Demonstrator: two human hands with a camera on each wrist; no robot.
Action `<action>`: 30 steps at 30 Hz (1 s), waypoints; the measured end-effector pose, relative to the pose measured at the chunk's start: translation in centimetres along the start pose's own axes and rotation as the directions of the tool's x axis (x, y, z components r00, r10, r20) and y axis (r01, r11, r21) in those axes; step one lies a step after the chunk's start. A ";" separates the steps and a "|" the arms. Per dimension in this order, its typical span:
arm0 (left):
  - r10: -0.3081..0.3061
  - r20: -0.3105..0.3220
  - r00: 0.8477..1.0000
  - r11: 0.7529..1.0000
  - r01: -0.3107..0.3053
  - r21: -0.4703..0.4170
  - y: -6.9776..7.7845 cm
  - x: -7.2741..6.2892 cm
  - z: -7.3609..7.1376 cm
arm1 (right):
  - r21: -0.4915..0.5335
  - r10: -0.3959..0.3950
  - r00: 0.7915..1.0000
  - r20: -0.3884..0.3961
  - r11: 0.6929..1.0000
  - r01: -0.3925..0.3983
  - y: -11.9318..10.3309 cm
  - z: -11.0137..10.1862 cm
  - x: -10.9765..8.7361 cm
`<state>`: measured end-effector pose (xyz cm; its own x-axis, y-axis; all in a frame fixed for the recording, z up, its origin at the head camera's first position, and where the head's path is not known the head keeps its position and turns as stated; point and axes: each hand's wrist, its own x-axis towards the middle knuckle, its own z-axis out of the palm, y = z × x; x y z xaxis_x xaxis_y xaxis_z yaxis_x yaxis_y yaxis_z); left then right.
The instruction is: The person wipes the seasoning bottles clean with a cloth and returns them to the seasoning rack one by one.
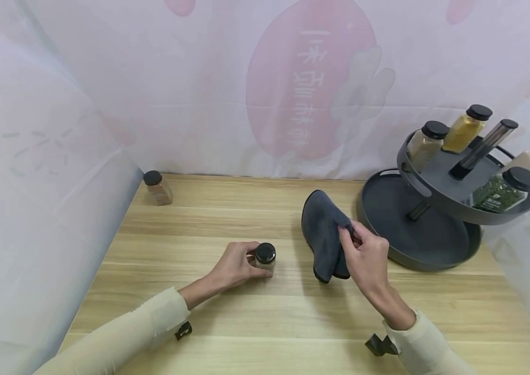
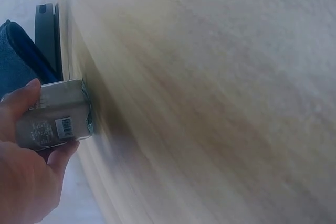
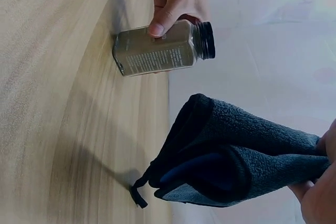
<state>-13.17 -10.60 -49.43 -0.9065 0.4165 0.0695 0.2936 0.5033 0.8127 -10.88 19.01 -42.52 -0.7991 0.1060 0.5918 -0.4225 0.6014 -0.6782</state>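
My left hand grips a square spice jar with a black lid between thumb and fingers, upright and close over the wooden table. Its brownish contents and printed label show in the right wrist view, a barcode in the left wrist view. To the right, my right hand pinches a dark grey cloth with black edging. The cloth hangs folded above the table, and a small loop dangles from it in the right wrist view. A gap separates cloth and jar.
A two-tier grey turntable rack stands at the right; its upper tray carries several black-lidded spice jars, including a yellow one and a green one. Another spice jar stands at the back left. A printed curtain borders the table.
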 end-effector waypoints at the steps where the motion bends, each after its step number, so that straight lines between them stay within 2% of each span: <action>1: 0.001 0.000 1.000 1.000 -0.001 0.002 0.0 0.0 0.0 | 0.005 0.001 1.000 0.001 1.000 -0.001 0.0 0.0 0.0; 11: 0.018 -0.028 0.999 0.999 -0.017 0.042 0.7 0.3 -0.3 | 0.024 -0.003 1.000 0.006 1.000 0.003 -0.5 0.4 -0.4; 17: 0.032 -0.039 0.999 0.997 -0.029 0.071 2.5 1.4 -0.8 | 0.037 -0.002 1.000 0.009 0.999 0.002 -0.7 0.5 -0.8; 23: 0.022 -0.045 0.999 0.994 -0.017 0.105 4.5 2.3 -2.1 | 0.067 -0.074 0.997 -0.002 0.995 0.074 -1.6 1.1 -1.1; 30: 0.048 -0.049 0.998 0.984 -0.039 0.176 6.2 3.0 -2.8 | 0.089 -0.185 0.983 -0.003 0.979 0.185 -2.7 2.4 -1.1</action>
<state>-14.93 -8.38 -42.53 -0.9049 0.4030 0.1368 0.3776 0.6119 0.6950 -9.86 15.37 -42.35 -0.7056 -0.0044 0.7086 -0.5992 0.5374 -0.5934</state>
